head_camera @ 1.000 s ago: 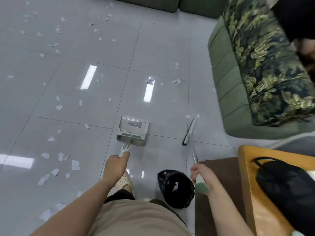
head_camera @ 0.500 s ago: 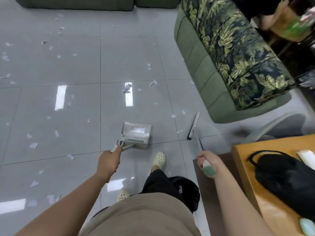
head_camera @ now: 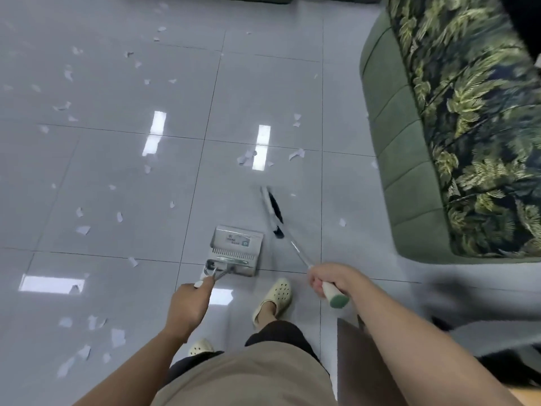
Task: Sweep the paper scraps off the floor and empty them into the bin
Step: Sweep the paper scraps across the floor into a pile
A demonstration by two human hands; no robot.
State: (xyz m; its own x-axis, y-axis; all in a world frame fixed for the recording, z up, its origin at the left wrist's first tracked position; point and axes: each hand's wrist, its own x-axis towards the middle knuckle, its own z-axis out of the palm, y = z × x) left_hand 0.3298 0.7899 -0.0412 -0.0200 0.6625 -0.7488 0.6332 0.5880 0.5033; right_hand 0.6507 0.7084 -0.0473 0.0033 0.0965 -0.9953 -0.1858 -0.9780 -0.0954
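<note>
Grey plastic dustpan (head_camera: 235,249) is gripped by left hand (head_camera: 190,306); bristly broom (head_camera: 273,210), clenched by right hand (head_camera: 336,281), is now swung nearer it.

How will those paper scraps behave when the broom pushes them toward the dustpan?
The paper scraps look thin and torn, so probably very light and apt to flutter aside. The floor is glossy, so flat ones may slide easily or cling under the broom.

OPEN: wide grey tiled floor (head_camera: 87,171) ahead and to the left, only paper scraps (head_camera: 83,230) lying on it | RIGHT: green sofa (head_camera: 389,159) walls off that side, a narrow floor strip between it and the broom head (head_camera: 273,212) | NEAR: dustpan (head_camera: 235,249) just beside the broom, cream shoe (head_camera: 275,298) right behind both
</note>
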